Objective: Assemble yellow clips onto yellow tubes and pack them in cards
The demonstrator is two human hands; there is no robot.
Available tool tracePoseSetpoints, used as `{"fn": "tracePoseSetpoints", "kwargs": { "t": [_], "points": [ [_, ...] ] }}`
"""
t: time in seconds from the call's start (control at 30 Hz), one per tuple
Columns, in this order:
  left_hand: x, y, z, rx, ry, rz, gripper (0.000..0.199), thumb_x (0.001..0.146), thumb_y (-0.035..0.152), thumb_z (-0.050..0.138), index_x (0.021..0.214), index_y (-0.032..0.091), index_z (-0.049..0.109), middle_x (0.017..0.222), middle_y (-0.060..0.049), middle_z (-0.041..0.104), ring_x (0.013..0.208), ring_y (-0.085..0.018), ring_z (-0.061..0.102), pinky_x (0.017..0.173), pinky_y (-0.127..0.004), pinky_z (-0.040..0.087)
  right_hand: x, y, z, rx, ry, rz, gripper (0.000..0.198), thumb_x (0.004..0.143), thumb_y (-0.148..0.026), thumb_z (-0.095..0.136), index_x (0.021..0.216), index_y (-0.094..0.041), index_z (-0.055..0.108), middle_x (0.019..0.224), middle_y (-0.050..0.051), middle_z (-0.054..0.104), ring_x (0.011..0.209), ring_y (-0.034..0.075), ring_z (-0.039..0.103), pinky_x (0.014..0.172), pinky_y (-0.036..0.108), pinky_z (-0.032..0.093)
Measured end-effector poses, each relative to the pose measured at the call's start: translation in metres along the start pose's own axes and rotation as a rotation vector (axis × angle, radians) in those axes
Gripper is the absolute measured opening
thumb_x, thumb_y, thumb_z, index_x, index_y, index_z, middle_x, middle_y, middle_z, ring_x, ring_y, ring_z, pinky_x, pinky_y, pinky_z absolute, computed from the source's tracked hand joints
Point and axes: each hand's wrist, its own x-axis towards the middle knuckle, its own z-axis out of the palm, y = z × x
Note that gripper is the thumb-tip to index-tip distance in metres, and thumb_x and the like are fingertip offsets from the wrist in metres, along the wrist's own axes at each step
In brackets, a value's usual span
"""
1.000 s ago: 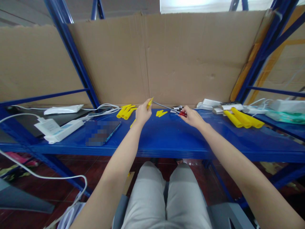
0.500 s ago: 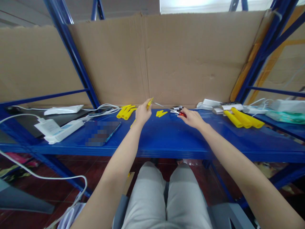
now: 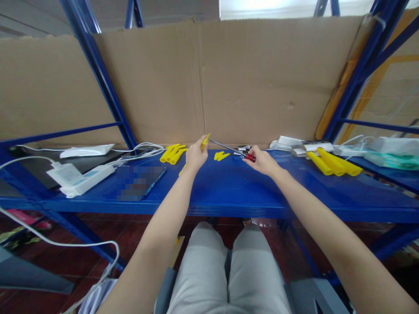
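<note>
My left hand [image 3: 196, 153] is closed around a yellow piece [image 3: 206, 140], whose narrow tip sticks up past the fingers. A bit of yellow also shows beside the left wrist; whether it belongs to the same piece I cannot tell. In my right hand [image 3: 262, 160] is a screwdriver [image 3: 251, 157], gripped by its red handle. Its long metal shaft points left, and the tip is right by the yellow piece, though contact cannot be made out. Between the hands, small yellow strips [image 3: 221, 155] lie on the blue table [image 3: 242, 187].
Yellow tubes [image 3: 173, 154] lie left of my left hand, and more yellow tubes [image 3: 334, 162] rest at the right. A flat dark device [image 3: 140, 183], a white power strip [image 3: 87, 179] and cables [image 3: 147, 149] occupy the left. Cardboard [image 3: 248, 83] stands behind the table.
The screwdriver's shaft has shifted slightly and shows more sharply, a clear line from handle to the yellow piece. Both hands stay nearly in place.
</note>
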Motion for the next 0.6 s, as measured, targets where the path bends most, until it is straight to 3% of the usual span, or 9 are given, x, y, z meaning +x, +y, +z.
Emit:
{"fn": "tracePoseSetpoints", "kwargs": {
  "t": [0.23, 0.6],
  "points": [
    [0.0008, -0.0008, 0.0008, -0.002, 0.002, -0.023, 0.039, 0.093, 0.022, 0.049, 0.131, 0.020, 0.058, 0.118, -0.012, 0.069, 0.112, -0.026, 0.063, 0.097, -0.038, 0.046, 0.0003, -0.0035, -0.0013, -0.116, -0.032, 0.003, 0.021, 0.090, -0.041, 0.052, 0.095, -0.021, 0.054, 0.087, 0.009, 0.070, 0.079, 0.025, 0.066, 0.062, 0.028, 0.038],
    [0.0010, -0.0017, 0.0015, 0.010, 0.017, -0.022, 0.040, 0.093, 0.026, 0.048, 0.131, 0.020, 0.057, 0.114, -0.011, 0.071, 0.111, -0.025, 0.064, 0.097, -0.036, 0.046, 0.0010, -0.0050, -0.0013, -0.179, -0.078, 0.009, 0.028, 0.096, -0.041, 0.042, 0.103, -0.019, 0.058, 0.094, 0.012, 0.072, 0.087, 0.027, 0.067, 0.066, 0.030, 0.039]
  ]
}}
